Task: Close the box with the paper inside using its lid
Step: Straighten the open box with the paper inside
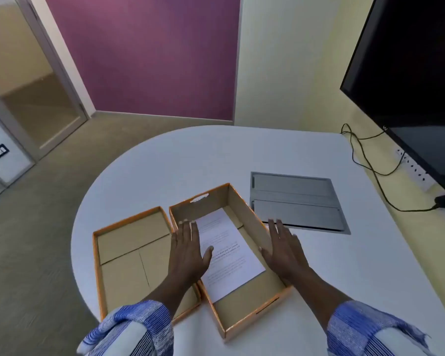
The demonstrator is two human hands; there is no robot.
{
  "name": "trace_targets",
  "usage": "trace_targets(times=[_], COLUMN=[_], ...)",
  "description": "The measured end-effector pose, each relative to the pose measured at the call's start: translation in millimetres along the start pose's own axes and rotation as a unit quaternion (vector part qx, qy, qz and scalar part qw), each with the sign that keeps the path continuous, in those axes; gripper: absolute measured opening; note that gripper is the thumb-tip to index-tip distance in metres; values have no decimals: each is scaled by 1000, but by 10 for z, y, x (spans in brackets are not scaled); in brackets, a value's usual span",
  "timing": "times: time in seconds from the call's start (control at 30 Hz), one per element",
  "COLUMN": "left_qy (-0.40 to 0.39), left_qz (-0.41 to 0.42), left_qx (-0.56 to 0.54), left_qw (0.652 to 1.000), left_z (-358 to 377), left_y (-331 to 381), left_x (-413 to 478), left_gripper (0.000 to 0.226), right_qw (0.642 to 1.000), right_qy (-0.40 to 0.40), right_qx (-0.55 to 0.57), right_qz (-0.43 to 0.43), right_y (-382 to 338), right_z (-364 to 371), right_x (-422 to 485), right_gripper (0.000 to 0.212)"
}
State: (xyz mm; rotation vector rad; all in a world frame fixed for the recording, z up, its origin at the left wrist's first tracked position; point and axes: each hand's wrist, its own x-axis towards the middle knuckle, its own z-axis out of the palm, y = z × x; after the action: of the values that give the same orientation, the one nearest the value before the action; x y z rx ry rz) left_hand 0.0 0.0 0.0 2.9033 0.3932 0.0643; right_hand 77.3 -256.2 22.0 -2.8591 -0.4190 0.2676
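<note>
An open orange-edged cardboard box (pixel 244 217) stands on the white table, with a printed sheet of paper (pixel 229 258) lying flat inside. Its lid (pixel 129 258) lies upside down just to the left, touching the box's side. My left hand (pixel 188 250) hovers flat, fingers spread, over the box's left wall and the paper's edge, holding nothing. My right hand (pixel 285 250) is spread flat over the box's right wall, also holding nothing.
The white round-ended table (pixel 177 170) has a grey metal cable hatch (pixel 298 201) set into it right of the box. A large dark screen (pixel 416 73) hangs at the far right, with black cables (pixel 370 165) along the wall. Table edges curve close on the left.
</note>
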Motion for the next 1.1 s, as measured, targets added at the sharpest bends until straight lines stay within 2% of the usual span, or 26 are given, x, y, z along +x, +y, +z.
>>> trace_targets(times=[0.1,0.17,0.33,0.43,0.5,0.63,0.9,1.1], left_qy=[-20,-22,-16,-43,-32,-14,-59,-111], left_qz=[-57,-90,-232,-257,-254,-215,-89,-46], left_qx=[-29,-98,-270,-345,-367,-361,-360,-343], left_qw=[998,991,934,902,894,907,927,931], left_z=[74,121,176,196,202,247,122,169], left_y=[-38,-14,76,80,58,-24,54,117], left_x=[-93,-167,-208,-203,-204,-190,49,82], left_gripper=[93,96,83,72,65,67,65,66], right_qw=[999,997,997,996,996,994,982,967], right_qy=[-24,-41,-22,-10,-4,-4,53,70], right_qx=[18,21,-2,18,28,49,88,102], right_qz=[37,58,75,83,85,94,156,224], right_y=[55,85,105,92,80,82,185,274], right_z=[71,112,122,94,73,22,-20,165], right_x=[-64,-109,-149,-167,-172,-163,-232,-429], right_gripper=[88,87,72,61,55,50,34,30])
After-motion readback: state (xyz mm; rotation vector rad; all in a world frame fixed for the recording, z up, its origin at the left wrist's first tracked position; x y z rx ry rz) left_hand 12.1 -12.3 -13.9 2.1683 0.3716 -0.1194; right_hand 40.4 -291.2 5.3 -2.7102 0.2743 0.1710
